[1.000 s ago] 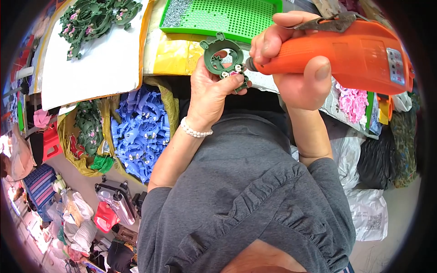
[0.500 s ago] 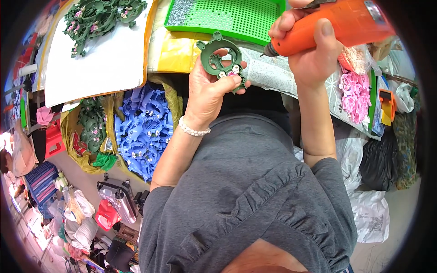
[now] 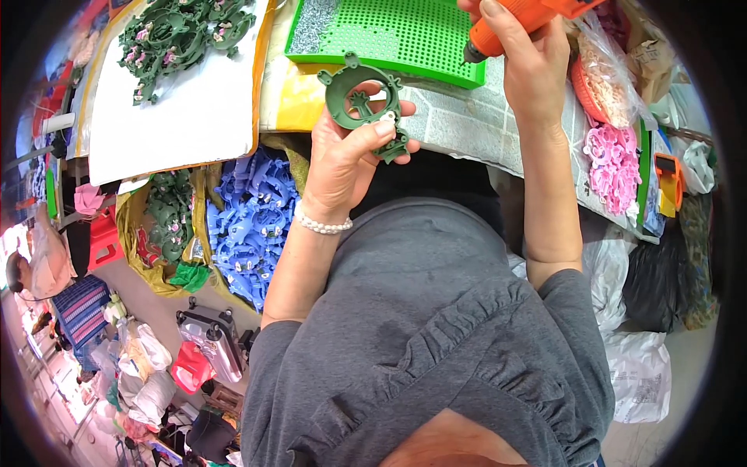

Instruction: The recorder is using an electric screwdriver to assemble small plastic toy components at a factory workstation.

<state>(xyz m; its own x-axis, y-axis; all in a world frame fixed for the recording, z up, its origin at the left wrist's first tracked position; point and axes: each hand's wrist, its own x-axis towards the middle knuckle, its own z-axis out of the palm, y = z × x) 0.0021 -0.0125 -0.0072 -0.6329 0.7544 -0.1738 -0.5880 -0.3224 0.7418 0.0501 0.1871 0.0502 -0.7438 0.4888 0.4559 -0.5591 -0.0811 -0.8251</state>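
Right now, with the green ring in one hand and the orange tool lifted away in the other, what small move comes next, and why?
Probably bring the orange power tool back down to the green plastic ring-shaped piece. The right hand holds the tool raised over the green pegged tray, its tip apart from the ring, while the left hand pinches the ring upright, its face with the small white part turned up and unobstructed.
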